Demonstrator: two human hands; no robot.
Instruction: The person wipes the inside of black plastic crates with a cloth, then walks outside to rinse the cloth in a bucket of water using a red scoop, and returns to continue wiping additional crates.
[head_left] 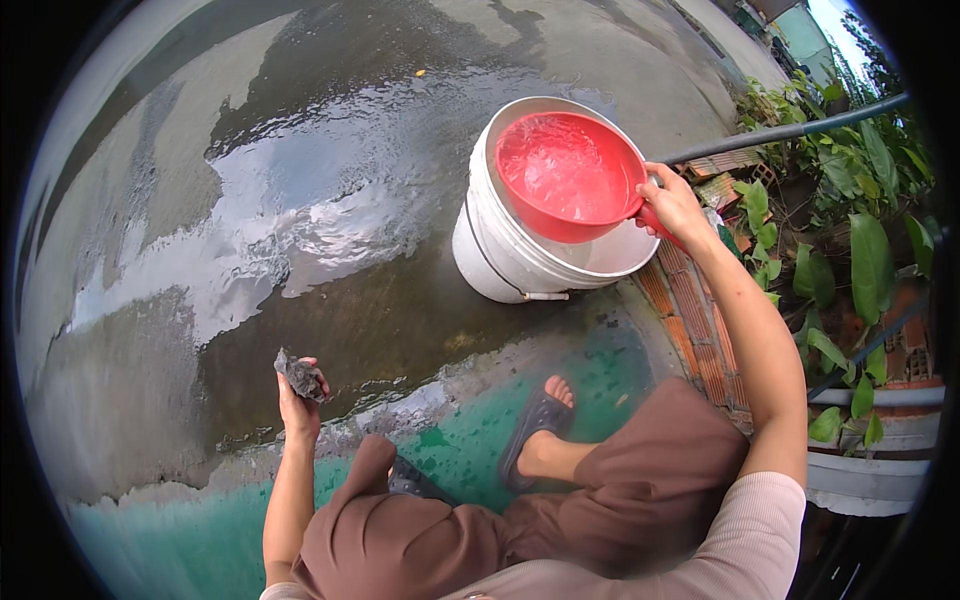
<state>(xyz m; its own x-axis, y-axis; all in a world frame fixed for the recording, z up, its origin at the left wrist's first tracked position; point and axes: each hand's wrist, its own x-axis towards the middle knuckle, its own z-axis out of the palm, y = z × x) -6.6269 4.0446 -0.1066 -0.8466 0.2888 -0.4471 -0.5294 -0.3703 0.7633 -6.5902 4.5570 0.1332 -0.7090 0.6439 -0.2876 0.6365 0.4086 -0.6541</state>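
Wet concrete (pixel 330 335) bears one bucket (pixel 497 255); two hands (pixel 299 413) (pixel 677 206) hold one grey wad (pixel 300 379), left, and one red dipper (pixel 548 226), right.

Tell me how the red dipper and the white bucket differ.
Colour: the dipper is red; the bucket is white.
Size: the dipper is smaller and shallower; the bucket is larger and deeper.
Support: the dipper is held over the bucket's mouth by the right hand; the bucket stands on the ground.
Handle: the dipper's juts from its side; the bucket's is a hanging bail.
Both are round and open-topped.
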